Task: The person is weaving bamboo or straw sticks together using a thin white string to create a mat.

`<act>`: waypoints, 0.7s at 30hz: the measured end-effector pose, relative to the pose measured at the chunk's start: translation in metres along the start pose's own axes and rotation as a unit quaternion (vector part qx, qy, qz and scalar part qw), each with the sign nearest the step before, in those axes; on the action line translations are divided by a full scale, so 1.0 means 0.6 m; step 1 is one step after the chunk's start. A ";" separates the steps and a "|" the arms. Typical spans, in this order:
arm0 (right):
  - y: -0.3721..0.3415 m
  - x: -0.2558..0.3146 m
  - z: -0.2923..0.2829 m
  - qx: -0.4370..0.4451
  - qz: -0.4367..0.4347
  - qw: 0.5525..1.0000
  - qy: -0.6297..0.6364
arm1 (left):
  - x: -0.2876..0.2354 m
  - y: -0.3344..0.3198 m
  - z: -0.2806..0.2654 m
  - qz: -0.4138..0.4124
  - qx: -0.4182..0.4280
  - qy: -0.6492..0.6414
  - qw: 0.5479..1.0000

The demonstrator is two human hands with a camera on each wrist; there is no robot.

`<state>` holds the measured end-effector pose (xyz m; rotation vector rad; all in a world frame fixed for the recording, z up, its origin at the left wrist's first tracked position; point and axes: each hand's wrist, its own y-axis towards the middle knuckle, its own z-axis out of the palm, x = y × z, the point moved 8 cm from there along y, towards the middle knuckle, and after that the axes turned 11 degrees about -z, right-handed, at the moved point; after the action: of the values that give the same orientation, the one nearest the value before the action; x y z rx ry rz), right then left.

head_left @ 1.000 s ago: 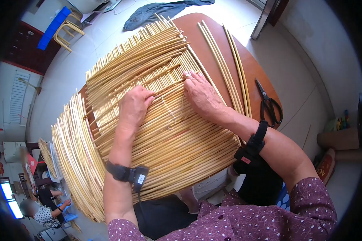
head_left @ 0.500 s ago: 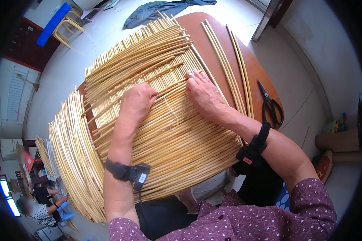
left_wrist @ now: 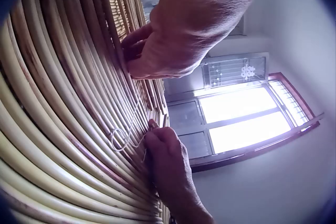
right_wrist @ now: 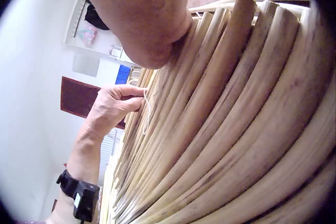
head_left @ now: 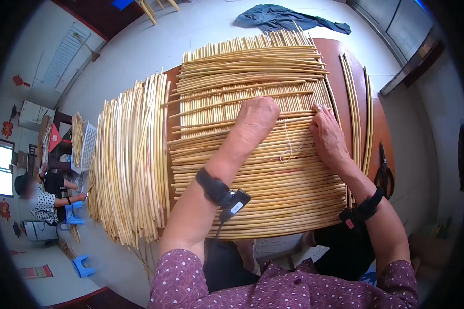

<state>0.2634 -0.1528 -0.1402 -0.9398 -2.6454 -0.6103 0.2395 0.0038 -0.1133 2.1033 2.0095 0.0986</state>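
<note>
Your left hand (head_left: 259, 114) pinches a thin white string (head_left: 288, 147) between thumb and forefinger; head view hides that behind the back of the hand, right wrist view shows it. String lies in a loop over the rows of long, pale yellow reeds (head_left: 263, 190) on the brown wooden table (head_left: 381, 110), between your hands. Your right hand (head_left: 328, 135) has fingers bent at one thin reed's end; can't tell whether it grips reed or string. Left wrist view alone gets the bright, dark-red-framed window (left_wrist: 241, 106). Only head view gets the black-handled scissors (head_left: 383, 165), near your right forearm, and a seated person in a dotted shirt (head_left: 47, 201). Labels: white sticker (head_left: 236, 207) on your left black wrist camera, red sticker (head_left: 350, 224) on the right one; print on both too small to read.
</note>
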 end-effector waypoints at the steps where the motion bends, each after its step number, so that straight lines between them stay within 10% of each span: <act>1: 0.000 0.002 -0.002 -0.013 -0.004 1.000 -0.001 | 0.001 0.001 0.000 -0.002 -0.001 0.000 1.000; 21: 0.002 0.000 -0.001 -0.040 -0.026 0.999 -0.019 | 0.025 0.010 0.007 -0.031 0.120 -0.132 0.984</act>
<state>0.2644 -0.1522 -0.1395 -0.9148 -2.7048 -0.7214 0.2469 0.0180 -0.1178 2.0551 2.0061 -0.4309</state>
